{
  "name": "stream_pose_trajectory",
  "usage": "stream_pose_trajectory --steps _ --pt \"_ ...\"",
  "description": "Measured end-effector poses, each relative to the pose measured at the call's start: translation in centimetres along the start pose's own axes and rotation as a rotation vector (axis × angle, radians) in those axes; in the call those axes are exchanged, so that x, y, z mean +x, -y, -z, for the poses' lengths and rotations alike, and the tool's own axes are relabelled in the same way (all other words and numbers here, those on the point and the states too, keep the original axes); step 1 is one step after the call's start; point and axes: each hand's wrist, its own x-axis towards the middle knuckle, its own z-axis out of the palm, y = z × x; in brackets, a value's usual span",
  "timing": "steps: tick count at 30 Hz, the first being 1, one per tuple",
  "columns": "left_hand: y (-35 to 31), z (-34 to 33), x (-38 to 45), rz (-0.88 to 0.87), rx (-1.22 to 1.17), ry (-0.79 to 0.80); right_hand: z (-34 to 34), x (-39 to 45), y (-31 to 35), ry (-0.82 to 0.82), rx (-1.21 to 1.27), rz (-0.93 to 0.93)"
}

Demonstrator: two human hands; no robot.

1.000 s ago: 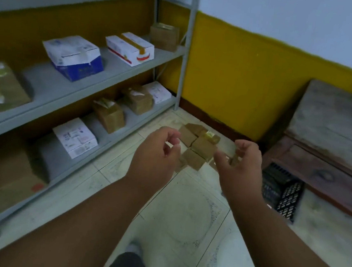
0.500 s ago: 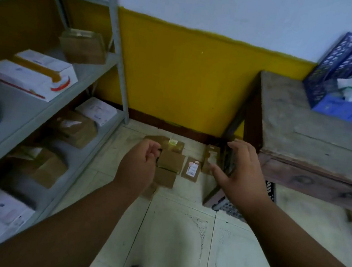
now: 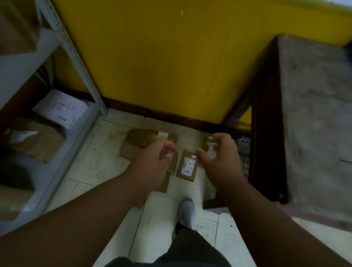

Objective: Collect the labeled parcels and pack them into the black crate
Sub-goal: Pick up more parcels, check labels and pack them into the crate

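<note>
Brown cardboard parcels (image 3: 148,140) lay scattered on the pale tiled floor (image 3: 107,165) at the foot of the yellow wall (image 3: 157,52), just ahead of both reaching hands in the head view. The flat labeled parcel (image 3: 187,166) lay between the hands, its long axis running away from the person, label up. The right hand (image 3: 218,159) hovered beside and partly over it, fingers spread and loosely curved, gripping nothing; it looked the nearer of the two. The left hand (image 3: 154,159) hung over the left-hand cluster, fingers loosely curled, and no parcel showed in its grip. Another small parcel (image 3: 209,141) sat partly hidden behind the right fingers. The black crate (image 3: 243,157) showed only as dark lattice under the wooden table (image 3: 322,126), to the right of the parcels; the table's dark leg stood between, so a carry would likely have to go low. Grey metal shelving (image 3: 58,25) with more boxes stood to the left. A white shoe (image 3: 187,212) stood near the parcels.
</note>
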Motion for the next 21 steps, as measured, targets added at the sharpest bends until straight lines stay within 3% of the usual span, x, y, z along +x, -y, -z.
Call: stream_pose_trajectory --steps 8,13,19,21 --pt "5.2 -5.1 19.1 0.225 0.012 0.021 -11.1 17.4 -8.3 0.003 0.043 -0.303" --pt "15.6 -11.8 27.0 0.422 -0.154 0.13 -18.7 19.6 -18.1 0.052 0.028 -0.456" --pt "29.5 -19.5 33.7 0.421 0.109 0.356 -28.2 23.0 -30.5 0.097 -0.009 -0.642" --pt "33.2 -22.1 35.7 0.485 0.084 0.367 -31.1 24.4 -34.3 0.119 -0.007 -0.673"
